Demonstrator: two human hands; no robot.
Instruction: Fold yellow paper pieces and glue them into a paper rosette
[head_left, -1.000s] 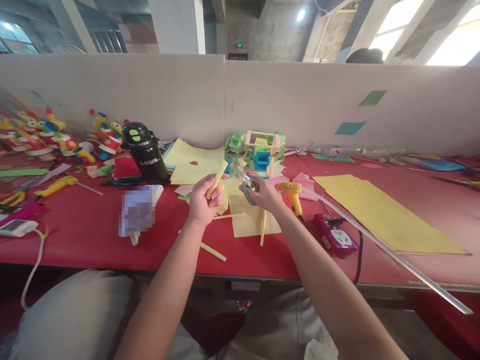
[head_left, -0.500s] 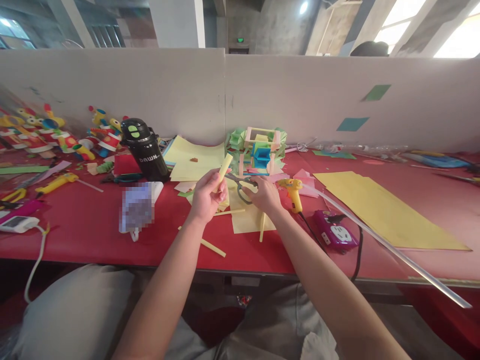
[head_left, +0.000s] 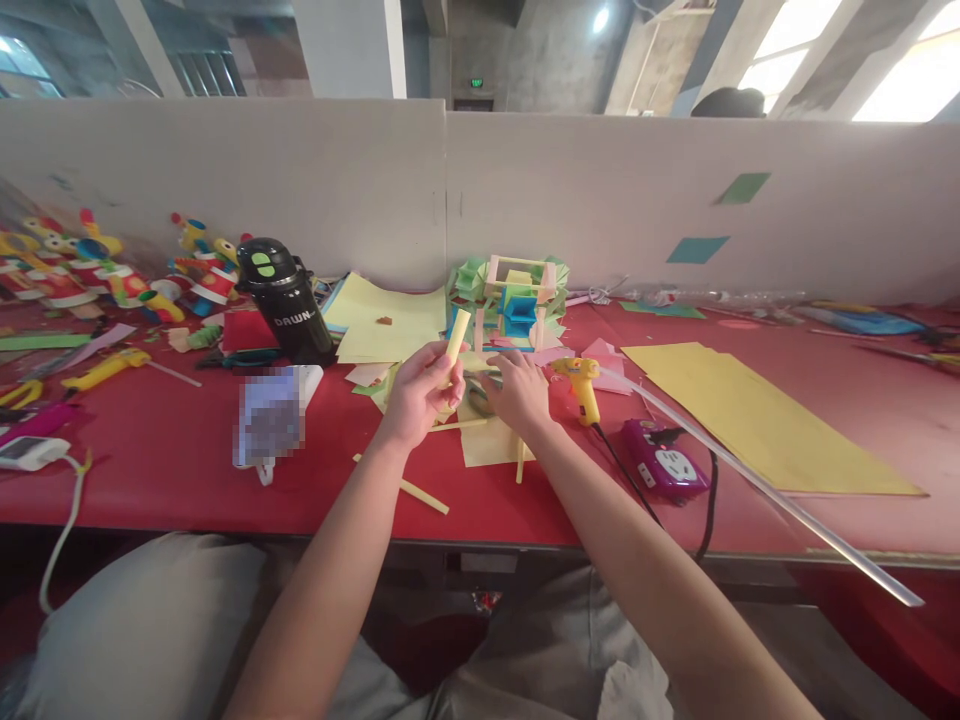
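Note:
My left hand (head_left: pixel 424 393) is closed around a pale yellow paper strip (head_left: pixel 457 336), which sticks up past the thumb and fingertips. It looks folded or rolled into a narrow stick. Just to the right, my right hand (head_left: pixel 521 388) has its fingers apart and holds nothing I can see. Dark-handled scissors (head_left: pixel 480 393) lie beside and partly beneath that hand, over yellow paper scraps. More yellow paper strips (head_left: pixel 424 497) lie on the red table nearby. Behind both hands stands a paper model (head_left: pixel 519 310) in green, blue and pale yellow.
A yellow glue gun (head_left: pixel 579 385) with a long clear glue stick (head_left: pixel 795 506) lies to the right, near a purple power socket (head_left: pixel 664 460). Yellow sheets (head_left: pixel 757 420) spread further right. On the left stand a black bottle (head_left: pixel 289 305) and a propped, blurred phone (head_left: pixel 270 418).
My right hand has let go of the scissors, which now sit lower beside it, and its fingers have spread. The strip in my left hand stands slightly more upright.

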